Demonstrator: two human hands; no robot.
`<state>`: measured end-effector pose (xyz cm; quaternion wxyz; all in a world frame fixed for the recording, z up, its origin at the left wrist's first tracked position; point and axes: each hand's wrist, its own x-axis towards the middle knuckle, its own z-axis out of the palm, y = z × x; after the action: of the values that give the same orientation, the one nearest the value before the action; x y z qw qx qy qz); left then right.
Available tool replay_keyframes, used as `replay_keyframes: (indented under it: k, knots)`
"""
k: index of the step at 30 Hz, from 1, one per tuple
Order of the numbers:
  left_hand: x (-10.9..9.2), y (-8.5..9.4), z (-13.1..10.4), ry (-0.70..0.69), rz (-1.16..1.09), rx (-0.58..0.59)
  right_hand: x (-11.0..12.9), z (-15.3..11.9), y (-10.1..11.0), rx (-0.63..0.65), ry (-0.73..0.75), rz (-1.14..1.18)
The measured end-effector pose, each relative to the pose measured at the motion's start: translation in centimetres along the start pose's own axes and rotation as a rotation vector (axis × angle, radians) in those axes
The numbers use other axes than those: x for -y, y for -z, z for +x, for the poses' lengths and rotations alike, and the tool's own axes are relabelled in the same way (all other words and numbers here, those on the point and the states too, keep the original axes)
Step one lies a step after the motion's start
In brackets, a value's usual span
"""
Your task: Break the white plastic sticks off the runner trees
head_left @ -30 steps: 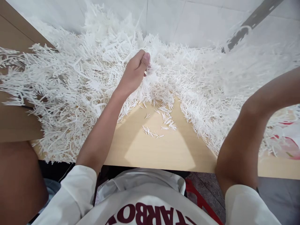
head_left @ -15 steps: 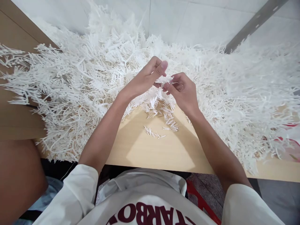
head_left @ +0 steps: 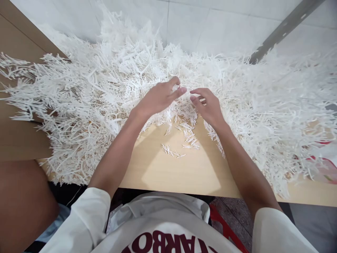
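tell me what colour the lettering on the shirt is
Dark maroon lettering, seen best in the head view.

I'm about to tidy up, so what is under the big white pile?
The table shows at the near edge of the white pile, with loose white sticks on its bare part. Whatever lies beneath the middle is covered by tangled strands and cannot be seen.

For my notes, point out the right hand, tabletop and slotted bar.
Right hand (head_left: 212, 110), head view, back of the hand.
Tabletop (head_left: 181, 175), head view, bare front part.
Slotted bar (head_left: 292, 21), head view, its middle.
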<state>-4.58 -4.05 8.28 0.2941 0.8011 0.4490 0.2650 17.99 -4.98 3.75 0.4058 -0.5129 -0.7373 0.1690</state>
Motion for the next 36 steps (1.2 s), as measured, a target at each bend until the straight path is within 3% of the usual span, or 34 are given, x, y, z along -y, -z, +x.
replay_keyframes:
  k: [6,10,15,20,25,29,31,36]
  knots:
    - [-0.3,-1.6,-0.1,-0.074,0.053,0.157,0.7,-1.0,-2.7,0.160,-0.145,0.168]
    - [0.0,-1.3,0.2,-0.029,-0.093,0.218,0.2,-1.0,-2.7,0.068,-0.192,0.312]
    - [0.4,-0.7,0.7,0.023,-0.386,0.160,0.0,-0.9,-2.6,-0.064,-0.167,0.335]
    - [0.7,-1.0,0.9,0.135,-0.601,0.129,-0.2,-1.0,-2.5,-0.113,-0.112,0.261]
    - [0.7,-1.4,1.1,0.086,-0.478,0.064,1.0,-0.6,-1.5,-0.092,-0.159,0.371]
    - [0.0,-1.3,1.0,-0.006,-0.272,-0.054,1.7,-0.3,-0.8,0.114,-0.278,0.487]
    - [-0.3,-1.2,0.8,-0.064,-0.159,-0.068,1.7,-0.2,-0.7,0.193,-0.268,0.484]
    - [-0.3,-1.3,0.4,-0.098,-0.105,-0.039,1.6,-0.3,-0.9,-0.022,-0.124,0.400]
